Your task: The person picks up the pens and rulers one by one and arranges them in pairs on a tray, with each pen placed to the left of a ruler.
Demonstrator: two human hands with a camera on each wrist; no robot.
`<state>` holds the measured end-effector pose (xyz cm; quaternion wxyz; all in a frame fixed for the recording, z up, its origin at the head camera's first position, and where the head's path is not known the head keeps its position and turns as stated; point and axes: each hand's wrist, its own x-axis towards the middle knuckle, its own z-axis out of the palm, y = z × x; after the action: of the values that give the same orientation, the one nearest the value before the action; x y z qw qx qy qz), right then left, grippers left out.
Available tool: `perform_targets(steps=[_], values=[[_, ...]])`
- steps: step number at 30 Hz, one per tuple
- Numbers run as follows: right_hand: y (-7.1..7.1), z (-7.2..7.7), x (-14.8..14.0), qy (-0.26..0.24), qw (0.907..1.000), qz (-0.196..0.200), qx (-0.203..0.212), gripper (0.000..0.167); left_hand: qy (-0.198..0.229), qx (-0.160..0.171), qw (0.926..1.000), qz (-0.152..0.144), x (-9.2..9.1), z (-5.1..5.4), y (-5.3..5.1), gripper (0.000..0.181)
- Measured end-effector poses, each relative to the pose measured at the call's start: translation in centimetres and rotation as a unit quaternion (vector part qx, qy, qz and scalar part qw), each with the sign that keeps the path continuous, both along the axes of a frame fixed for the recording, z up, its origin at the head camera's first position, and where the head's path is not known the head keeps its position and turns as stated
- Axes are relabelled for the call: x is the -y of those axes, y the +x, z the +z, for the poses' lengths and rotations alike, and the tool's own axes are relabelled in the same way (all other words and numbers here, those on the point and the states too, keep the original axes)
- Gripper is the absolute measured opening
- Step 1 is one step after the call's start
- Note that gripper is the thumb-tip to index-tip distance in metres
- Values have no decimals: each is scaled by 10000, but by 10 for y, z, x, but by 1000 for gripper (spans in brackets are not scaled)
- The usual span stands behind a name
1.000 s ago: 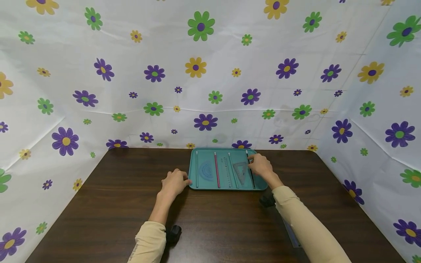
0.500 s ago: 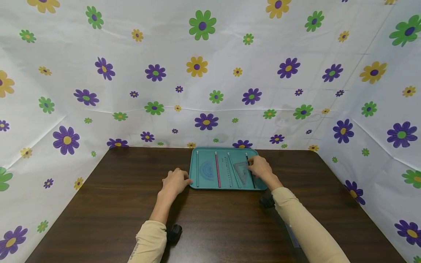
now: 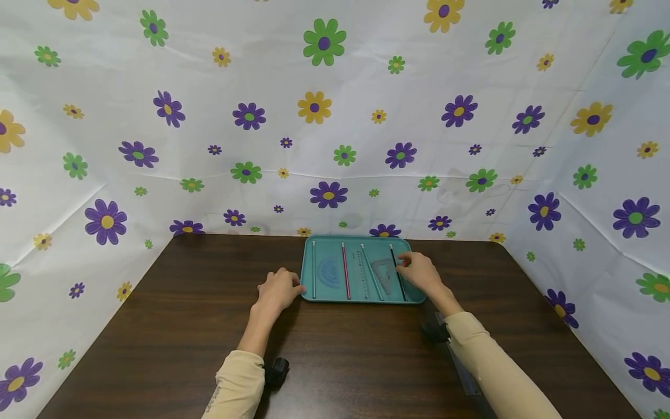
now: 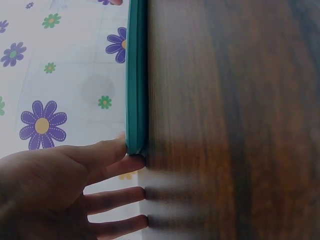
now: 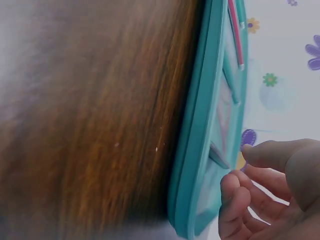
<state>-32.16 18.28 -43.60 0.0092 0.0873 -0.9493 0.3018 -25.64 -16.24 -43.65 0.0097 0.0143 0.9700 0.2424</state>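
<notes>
A teal tray [image 3: 327, 244] lies at the far edge of the table. In it, from left to right, are a light teal pencil [image 3: 314, 270], a clear blue protractor [image 3: 329, 272], a red pencil [image 3: 346, 273], a clear ruler [image 3: 361, 273], a slanted teal pencil [image 3: 372, 272], a clear set square [image 3: 384, 275] and a black pencil [image 3: 398, 273]. My left hand [image 3: 277, 289] pinches the tray's near left corner between thumb and index finger. Just right of the black pencil, my right hand [image 3: 420, 272] hovers with loosely bent fingers, holding nothing in the right wrist view.
On the dark wooden table [image 3: 356, 361], a clear plastic strip [image 3: 463, 375] lies partly hidden beneath the right forearm. A flowered white sheet [image 3: 356, 128] rises behind the table and along both sides.
My right hand has let go of the black pencil and shifted slightly right. The black pencil's top has moved a little left. The left hand stays at the tray corner.
</notes>
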Motion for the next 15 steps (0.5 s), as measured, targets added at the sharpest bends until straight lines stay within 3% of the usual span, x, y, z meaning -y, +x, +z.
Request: perform_targets(steps=[10, 15], values=[[24, 2, -14, -163, 9996, 168, 159, 39, -5, 74, 10000, -21, -1, 1, 2, 31], [36, 4, -20, 100, 9997, 197, 51, 41, 7, 40, 10000, -24, -1, 2, 1, 31]])
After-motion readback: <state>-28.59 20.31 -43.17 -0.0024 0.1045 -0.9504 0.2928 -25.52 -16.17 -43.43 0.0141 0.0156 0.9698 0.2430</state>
